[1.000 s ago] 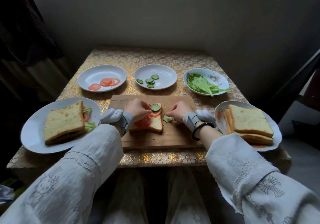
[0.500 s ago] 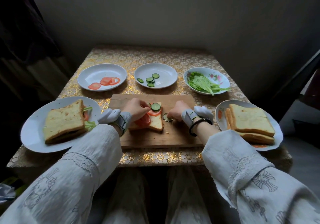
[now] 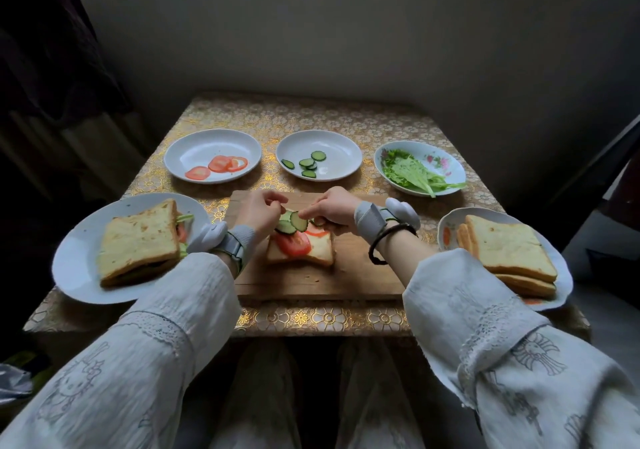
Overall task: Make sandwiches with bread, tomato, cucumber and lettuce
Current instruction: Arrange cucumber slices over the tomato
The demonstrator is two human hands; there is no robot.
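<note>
A bread slice (image 3: 320,252) topped with tomato slices (image 3: 293,243) lies on the wooden cutting board (image 3: 349,275). Cucumber slices (image 3: 292,223) sit at its far edge. My left hand (image 3: 258,211) hovers over the slice's far left corner with fingers curled, thumb and finger pinched near the cucumber. My right hand (image 3: 332,207) pinches a cucumber slice over the bread's far edge. Behind the board stand three plates: one with tomato slices (image 3: 218,166), one with cucumber slices (image 3: 308,166), and a lettuce bowl (image 3: 415,173).
A finished sandwich (image 3: 138,244) rests on a white plate (image 3: 72,268) at the left. Stacked bread slices (image 3: 509,251) lie on a plate (image 3: 561,275) at the right. The gold patterned tablecloth (image 3: 311,317) covers the small table; a wall stands close behind.
Both hands rose and came together over the bread's far edge. The cucumber slice that lay on the board right of the bread is now held over the bread by my right hand.
</note>
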